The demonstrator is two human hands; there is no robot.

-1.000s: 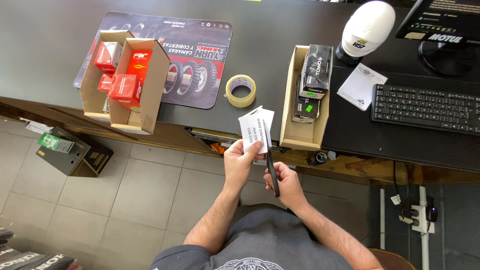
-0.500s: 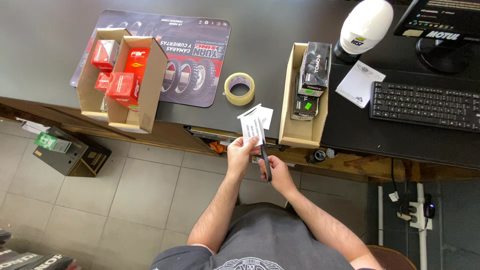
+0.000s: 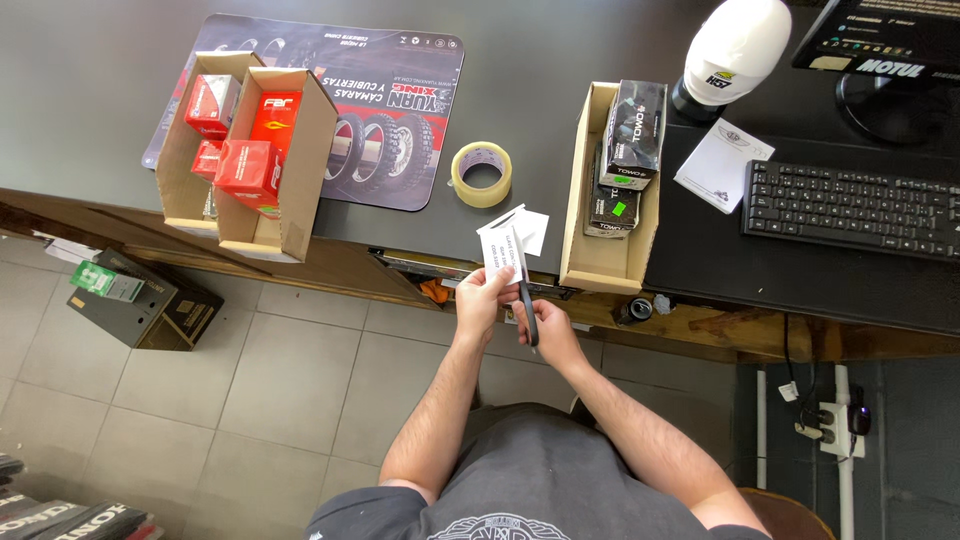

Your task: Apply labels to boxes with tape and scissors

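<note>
While left hand pinches paper slips, right hand grips scissors.

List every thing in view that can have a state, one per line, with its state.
left hand: gripping the white paper slip
right hand: closed on the scissors
white paper slip: held upright, scissors blade at its edge
scissors: in hand, blades at the slip
tape roll: lying flat on the desk
left cardboard box: open, holding red boxes
right cardboard box: open, holding black boxes

One head camera looks steeply down (from well above) over the counter edge.
</note>
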